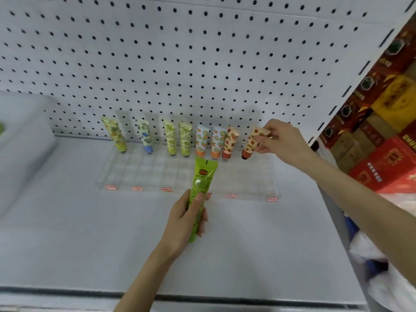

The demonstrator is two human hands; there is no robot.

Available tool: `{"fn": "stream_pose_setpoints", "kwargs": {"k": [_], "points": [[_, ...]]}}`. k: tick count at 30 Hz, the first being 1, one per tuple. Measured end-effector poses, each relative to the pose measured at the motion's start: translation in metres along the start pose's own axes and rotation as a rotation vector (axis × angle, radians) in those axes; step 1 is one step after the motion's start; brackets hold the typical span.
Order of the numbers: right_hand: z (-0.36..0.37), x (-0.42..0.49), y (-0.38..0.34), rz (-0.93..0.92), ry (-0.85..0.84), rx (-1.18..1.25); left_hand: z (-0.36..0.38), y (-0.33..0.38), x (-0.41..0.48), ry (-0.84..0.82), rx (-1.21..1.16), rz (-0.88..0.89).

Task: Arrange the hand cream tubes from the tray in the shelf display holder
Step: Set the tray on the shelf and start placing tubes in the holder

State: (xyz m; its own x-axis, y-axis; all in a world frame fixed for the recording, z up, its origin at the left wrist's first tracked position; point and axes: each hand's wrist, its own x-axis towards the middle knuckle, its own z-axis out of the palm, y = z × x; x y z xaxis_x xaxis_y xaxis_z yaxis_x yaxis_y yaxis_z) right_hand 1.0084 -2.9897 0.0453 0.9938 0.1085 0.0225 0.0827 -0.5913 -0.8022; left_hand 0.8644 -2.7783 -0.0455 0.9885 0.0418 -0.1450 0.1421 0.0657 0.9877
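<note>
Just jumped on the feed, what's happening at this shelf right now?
A person is stocking hand cream tubes into the clear display holder on a white shelf. The right hand pinches a strawberry-print tube by its top end, cap down, at the right end of the back row; whether it is fully seated is unclear. Seven other tubes stand in that row. The left hand grips a green tube in front of the holder, not yet placed.
</note>
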Motion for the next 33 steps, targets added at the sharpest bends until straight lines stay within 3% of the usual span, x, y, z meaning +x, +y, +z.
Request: {"fn": "stream_pose_setpoints", "kwargs": {"k": [4,11,33], "points": [[0.007,0.019,0.004,-0.054,0.044,-0.065,-0.001,-0.003,0.000,0.014,0.035,0.024],[0.018,0.029,0.013,-0.032,-0.059,-0.069,0.000,-0.008,-0.002,0.090,0.117,0.109],[0.023,0.026,0.021,-0.047,-0.101,-0.198,-0.003,-0.010,0.002,0.081,0.095,0.101]]}}
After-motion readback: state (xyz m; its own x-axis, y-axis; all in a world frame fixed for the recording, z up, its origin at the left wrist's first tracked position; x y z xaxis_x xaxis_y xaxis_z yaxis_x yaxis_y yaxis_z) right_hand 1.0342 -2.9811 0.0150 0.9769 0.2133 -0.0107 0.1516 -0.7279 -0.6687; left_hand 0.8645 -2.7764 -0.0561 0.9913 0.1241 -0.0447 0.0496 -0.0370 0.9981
